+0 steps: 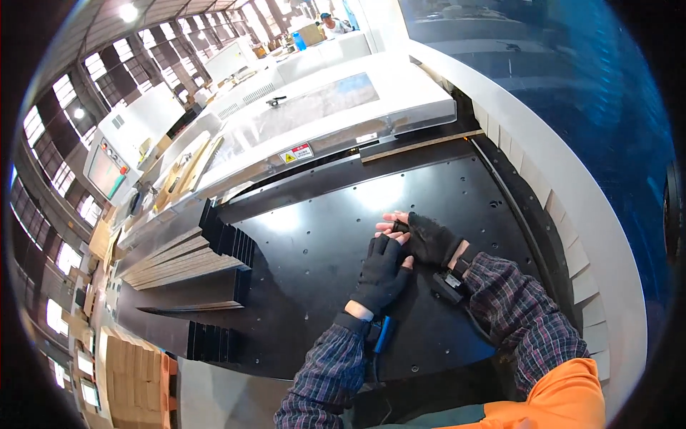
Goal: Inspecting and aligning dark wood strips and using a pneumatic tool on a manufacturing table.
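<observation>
My left hand [381, 273] and my right hand [421, 236] both wear black fingerless gloves and lie flat on a glossy black machine table [321, 243]. The left hand's fingers rest over the edge of the right hand, whose bare fingertips point left. Neither hand holds anything. A small black device is strapped at each wrist. My sleeves are dark plaid, with an orange garment at the lower right.
Stacks of black-edged board sheets [193, 264] lie at the table's left side. Brown cardboard stacks [136, 379] sit at lower left. A white machine housing [321, 107] with a warning label spans the back, a control panel [107, 168] at left. A person stands far behind.
</observation>
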Demonstrator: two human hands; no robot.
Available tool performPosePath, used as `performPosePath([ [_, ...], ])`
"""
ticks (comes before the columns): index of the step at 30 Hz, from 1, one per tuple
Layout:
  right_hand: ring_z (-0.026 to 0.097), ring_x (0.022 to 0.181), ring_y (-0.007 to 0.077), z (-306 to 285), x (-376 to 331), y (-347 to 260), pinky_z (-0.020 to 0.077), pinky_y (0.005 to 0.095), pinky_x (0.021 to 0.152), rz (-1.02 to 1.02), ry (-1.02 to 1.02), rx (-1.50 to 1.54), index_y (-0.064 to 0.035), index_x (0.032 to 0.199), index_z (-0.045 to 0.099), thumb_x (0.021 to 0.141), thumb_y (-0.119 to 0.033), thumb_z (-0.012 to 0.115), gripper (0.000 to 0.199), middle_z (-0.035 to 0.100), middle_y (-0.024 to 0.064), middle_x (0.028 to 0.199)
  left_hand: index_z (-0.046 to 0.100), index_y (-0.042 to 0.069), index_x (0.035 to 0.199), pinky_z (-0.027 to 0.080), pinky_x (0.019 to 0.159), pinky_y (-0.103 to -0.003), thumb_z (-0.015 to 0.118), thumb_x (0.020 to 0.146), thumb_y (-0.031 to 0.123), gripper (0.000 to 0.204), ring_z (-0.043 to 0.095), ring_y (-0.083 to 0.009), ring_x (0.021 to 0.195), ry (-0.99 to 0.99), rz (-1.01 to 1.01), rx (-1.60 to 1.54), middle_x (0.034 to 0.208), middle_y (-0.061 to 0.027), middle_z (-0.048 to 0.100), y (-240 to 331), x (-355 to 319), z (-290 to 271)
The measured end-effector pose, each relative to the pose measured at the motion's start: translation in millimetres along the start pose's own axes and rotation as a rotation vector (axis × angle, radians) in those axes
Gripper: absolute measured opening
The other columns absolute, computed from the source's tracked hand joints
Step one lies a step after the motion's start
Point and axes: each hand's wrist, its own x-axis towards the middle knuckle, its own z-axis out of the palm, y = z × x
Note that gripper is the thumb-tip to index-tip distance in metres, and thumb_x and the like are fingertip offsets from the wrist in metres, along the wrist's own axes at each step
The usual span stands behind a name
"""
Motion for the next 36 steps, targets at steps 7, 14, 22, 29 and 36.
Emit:
performPosePath([
  [7, 0.059, 0.110, 0.0248, -9, 2, 0, 0.0503, 0.0367, 0.099, -0.008, -0.036, -0.004, 0.0009, 0.139, 0.041, 0.103, -0.023, 0.050, 0.044, 0.053, 0.0199, 0.132, 0.053, 0.004, 0.132, 0.030, 0.115, -0.049, 0.062, 0.090, 0.015, 0.045, 0.043, -0.0385, 0.130, -0.020, -0.022, -0.005, 0.130, -0.0192, 0.052, 2, -1, -1],
  [14, 0.058, 0.115, 0.0273, -8, 1, 2, 0.0486, 0.0385, 0.102, -0.016, -0.070, -0.025, 0.0000, 0.140, 0.041, 0.104, -0.025, 0.049, 0.045, 0.052, 0.0217, 0.134, 0.053, 0.004, 0.133, 0.029, 0.115, -0.049, 0.063, 0.089, 0.014, 0.046, 0.043, -0.0385, 0.129, -0.014, -0.010, -0.023, 0.130, -0.0192, 0.052, 1, -2, -2],
  [22, 0.048, 0.129, 0.0304, -15, 2, 2, 0.0409, 0.0419, 0.111, -0.044, -0.137, -0.131, 0.0017, 0.149, 0.026, 0.102, -0.040, 0.049, 0.067, 0.044, 0.0231, 0.143, 0.053, 0.004, 0.133, 0.032, 0.114, -0.049, 0.063, 0.088, 0.014, 0.047, 0.043, -0.0384, 0.129, -0.033, -0.008, -0.007, 0.130, -0.0194, 0.052, -1, -1, -1],
  [29, 0.048, 0.129, 0.0303, -6, -2, 2, 0.0425, 0.0400, 0.110, -0.003, -0.038, -0.154, 0.0009, 0.149, 0.025, 0.102, -0.038, 0.051, 0.066, 0.043, 0.0218, 0.143, 0.052, 0.004, 0.133, 0.035, 0.112, -0.048, 0.063, 0.089, 0.014, 0.046, 0.043, -0.0368, 0.128, -0.032, 0.022, 0.020, 0.130, -0.0198, 0.051, -5, -2, 0],
  [36, 0.047, 0.131, 0.0309, -12, -1, 3, 0.0427, 0.0410, 0.111, -0.013, -0.083, -0.105, 0.0011, 0.149, 0.026, 0.103, -0.034, 0.049, 0.062, 0.042, 0.0232, 0.144, 0.052, 0.004, 0.134, 0.035, 0.112, -0.048, 0.063, 0.090, 0.016, 0.047, 0.042, -0.0373, 0.129, -0.039, 0.004, 0.015, 0.131, -0.0199, 0.050, -7, -3, 0],
])
